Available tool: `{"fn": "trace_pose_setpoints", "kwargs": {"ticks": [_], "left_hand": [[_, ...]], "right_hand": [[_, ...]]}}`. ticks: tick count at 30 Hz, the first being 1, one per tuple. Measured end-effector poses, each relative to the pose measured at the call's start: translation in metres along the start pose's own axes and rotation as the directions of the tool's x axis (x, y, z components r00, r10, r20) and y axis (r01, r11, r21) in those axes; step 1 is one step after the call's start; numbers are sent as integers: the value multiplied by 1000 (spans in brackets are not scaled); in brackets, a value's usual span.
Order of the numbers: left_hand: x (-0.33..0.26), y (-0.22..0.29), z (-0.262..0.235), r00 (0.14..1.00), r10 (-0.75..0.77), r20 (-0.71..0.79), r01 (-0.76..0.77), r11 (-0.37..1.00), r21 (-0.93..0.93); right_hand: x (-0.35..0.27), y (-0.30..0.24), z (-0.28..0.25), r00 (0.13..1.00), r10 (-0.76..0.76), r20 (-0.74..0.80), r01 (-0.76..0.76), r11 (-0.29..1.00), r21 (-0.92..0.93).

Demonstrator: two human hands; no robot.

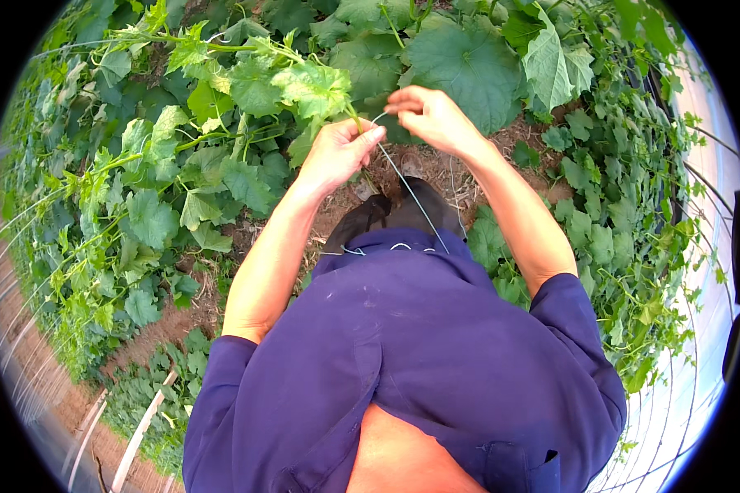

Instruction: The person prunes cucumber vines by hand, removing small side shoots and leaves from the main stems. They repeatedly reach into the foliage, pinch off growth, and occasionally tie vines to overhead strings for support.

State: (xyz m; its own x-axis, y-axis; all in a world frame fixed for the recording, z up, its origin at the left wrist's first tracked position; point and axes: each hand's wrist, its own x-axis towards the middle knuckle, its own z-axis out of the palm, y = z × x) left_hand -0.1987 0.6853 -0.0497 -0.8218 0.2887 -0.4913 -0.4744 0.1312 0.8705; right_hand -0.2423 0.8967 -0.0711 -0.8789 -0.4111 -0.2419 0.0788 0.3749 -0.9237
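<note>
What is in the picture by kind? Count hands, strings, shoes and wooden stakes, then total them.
Hands: 2, the left hand and the right hand, both pinching the string by a vine stem
Strings: 1, a thin pale string
Shoes: 1 dark shoe
Wooden stakes: 2 pale stakes
Total: 6

Clothing: dark blue short-sleeved shirt, open at the lower front, chest pocket; dark shoes; forearms bare.

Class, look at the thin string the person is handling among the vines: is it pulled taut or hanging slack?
Taut. The string runs in a straight line from the left hand and right hand down to the person's waist.
</note>
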Motion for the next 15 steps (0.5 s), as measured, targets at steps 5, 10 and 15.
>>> {"fn": "trace_pose_setpoints", "kwargs": {"ticks": [5, 10, 15], "left_hand": [[11, 18, -31, 994, 92, -50, -96, 993, -71], [20, 29, -49, 974, 188, -129, -176, 979, 101], [41, 14, -54, 974, 220, -58, -177, 892, 416]], "right_hand": [[-70, 83, 0, 896, 433, 97, -349, 824, -447], [-166, 156, -83, 588, 704, -397, -750, 659, 58], [-177, 9, -215, 572, -73, -817, -478, 780, -404]]}}
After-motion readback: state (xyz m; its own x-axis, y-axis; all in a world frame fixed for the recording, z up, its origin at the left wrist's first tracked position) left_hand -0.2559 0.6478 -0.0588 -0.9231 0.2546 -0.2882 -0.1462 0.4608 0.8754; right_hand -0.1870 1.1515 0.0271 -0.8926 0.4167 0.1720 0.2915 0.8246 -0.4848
